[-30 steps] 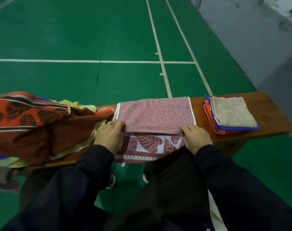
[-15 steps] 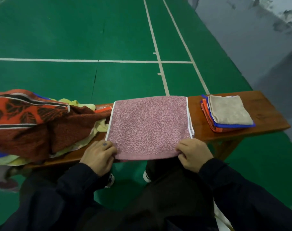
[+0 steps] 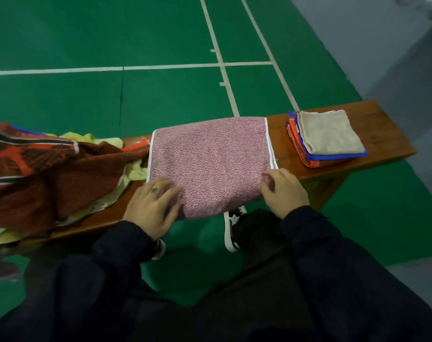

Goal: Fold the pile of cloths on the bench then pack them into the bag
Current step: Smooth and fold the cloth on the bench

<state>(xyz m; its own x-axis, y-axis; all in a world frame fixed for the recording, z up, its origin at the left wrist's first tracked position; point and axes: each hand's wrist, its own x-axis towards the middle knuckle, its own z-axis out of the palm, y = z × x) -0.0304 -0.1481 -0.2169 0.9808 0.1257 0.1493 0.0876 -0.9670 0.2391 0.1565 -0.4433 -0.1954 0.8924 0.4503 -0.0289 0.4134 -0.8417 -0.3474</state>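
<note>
Pink terry is seen spread across the middle of one wooden bench [image 3: 387, 134] in the head view: a single folded pink towel [image 3: 210, 164], white-edged at both short sides, with its near edge hanging slightly over the bench front. Two hands are counted. The left hand [image 3: 152, 208] is laid flat on the towel's near left corner, fingers extended and relaxed, nothing being gripped. The right hand [image 3: 285, 191] is placed at the near right corner with fingers curled, and the towel's edge appears to be pinched beneath them, though the contact is partly hidden.

One unfolded heap [image 3: 49, 176] is piled at the left end of the bench, in which a red-brown patterned cloth, a yellow cloth and a strip of blue can be made out; its edge is touching the pink towel. One folded stack [image 3: 330, 139] is set near the right end, apart from the towel; a beige cloth is on top, blue and orange layers under it. A bag cannot be seen. Two shoes are visible below the bench on the green court floor [image 3: 160, 33].

Compared with half a second earlier, the left hand has been moved from beside the towel's corner onto its surface and flattened; the towel itself is unchanged in fold.
</note>
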